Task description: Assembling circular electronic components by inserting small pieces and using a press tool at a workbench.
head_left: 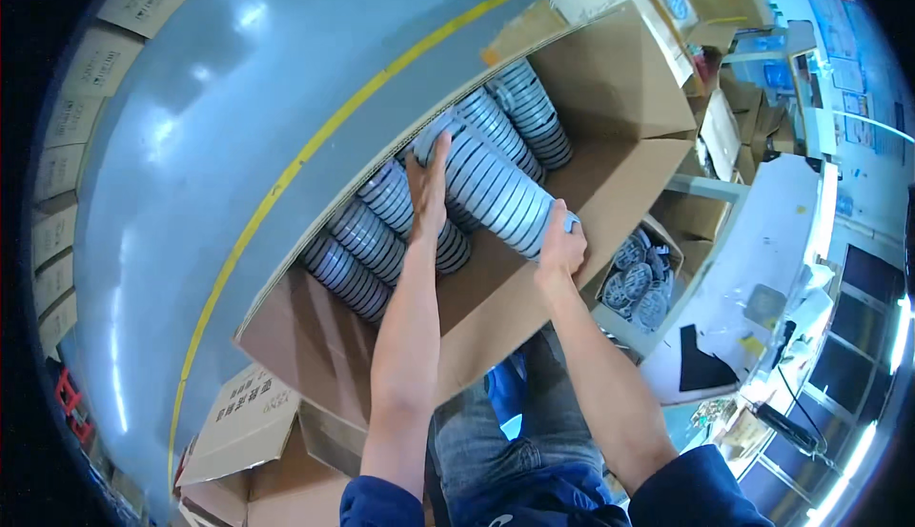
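Note:
A long stack of grey round discs (496, 193) lies slanted between my hands, over a large open cardboard box (624, 74). My left hand (430, 179) grips its upper left end. At the lower right end, the fingers of my right hand (562, 244) curl around the last discs. More stacks of the same kind stand in rows inside the box: several on the left (345, 274) and others on the right (536, 112). The held stack hides part of the ones behind it. What the discs are exactly I cannot tell.
Another open carton (243, 427) stands at the lower left. A small box with loose grey discs (637, 279) sits on the right, beside a white worktable (734, 241). Closed cartons (71, 170) line the far left. A yellow line (286, 179) curves across the blue-grey floor.

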`<state>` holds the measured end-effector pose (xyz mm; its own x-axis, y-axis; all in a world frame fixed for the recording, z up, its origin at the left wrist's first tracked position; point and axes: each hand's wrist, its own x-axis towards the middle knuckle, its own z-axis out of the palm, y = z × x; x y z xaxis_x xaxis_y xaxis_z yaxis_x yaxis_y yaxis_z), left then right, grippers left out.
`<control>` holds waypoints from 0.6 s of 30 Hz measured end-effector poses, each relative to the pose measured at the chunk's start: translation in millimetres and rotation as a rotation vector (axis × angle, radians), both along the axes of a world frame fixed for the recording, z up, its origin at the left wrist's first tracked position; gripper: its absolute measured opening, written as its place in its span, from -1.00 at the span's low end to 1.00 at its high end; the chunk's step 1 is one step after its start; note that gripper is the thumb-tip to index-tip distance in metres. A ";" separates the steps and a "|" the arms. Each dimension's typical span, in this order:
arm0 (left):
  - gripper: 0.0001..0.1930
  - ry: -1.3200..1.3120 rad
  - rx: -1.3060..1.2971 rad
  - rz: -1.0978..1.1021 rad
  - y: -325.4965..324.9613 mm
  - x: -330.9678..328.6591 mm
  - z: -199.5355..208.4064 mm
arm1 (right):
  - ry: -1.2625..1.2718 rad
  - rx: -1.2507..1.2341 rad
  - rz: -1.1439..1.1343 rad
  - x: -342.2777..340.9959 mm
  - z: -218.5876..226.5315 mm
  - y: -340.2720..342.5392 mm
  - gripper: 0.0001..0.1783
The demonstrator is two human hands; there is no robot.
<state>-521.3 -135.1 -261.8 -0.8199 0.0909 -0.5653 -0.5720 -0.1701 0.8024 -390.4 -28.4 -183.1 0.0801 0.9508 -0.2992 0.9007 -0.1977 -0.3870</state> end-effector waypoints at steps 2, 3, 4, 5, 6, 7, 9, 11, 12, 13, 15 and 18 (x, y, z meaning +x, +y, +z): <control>0.03 -0.148 0.110 0.062 -16.7 13.7 17.3 | 0.069 0.007 0.106 -1.9 46.9 -9.2 -0.24; 0.08 -0.225 0.177 0.081 -16.8 19.8 29.6 | 0.113 0.028 0.194 -0.9 71.3 -7.6 -0.27; 0.08 -0.205 0.187 0.076 -17.2 27.5 41.8 | 0.156 0.048 0.282 1.2 94.0 -6.8 -0.30; 0.02 -0.221 0.254 0.127 -16.0 36.9 57.2 | 0.176 0.062 0.274 6.0 115.6 -5.8 -0.30; -0.03 -0.235 0.321 0.175 -12.5 43.3 72.8 | 0.207 0.139 0.353 8.7 133.8 -3.0 -0.33; -0.08 -0.251 0.389 0.219 -9.7 50.3 87.8 | 0.235 0.219 0.428 12.8 151.9 -0.8 -0.35; -0.12 -0.238 0.474 0.223 1.0 69.1 124.0 | 0.265 0.322 0.473 29.5 192.2 5.7 -0.36; -0.19 -0.256 0.618 0.261 11.6 87.7 167.8 | 0.249 0.497 0.704 51.5 241.1 8.6 -0.34; -0.19 -0.265 0.628 0.216 15.3 96.9 187.5 | 0.244 0.540 0.767 62.0 265.6 9.6 -0.33; -0.20 -0.264 0.703 0.197 15.1 103.3 223.5 | 0.233 0.585 0.820 73.2 300.4 7.6 -0.32; -0.21 -0.294 0.770 0.136 14.7 126.1 288.4 | 0.250 0.641 0.912 100.2 364.9 3.5 -0.26; -0.29 -0.353 0.904 0.127 41.8 179.0 377.7 | 0.197 0.771 0.870 167.0 467.6 6.3 -0.15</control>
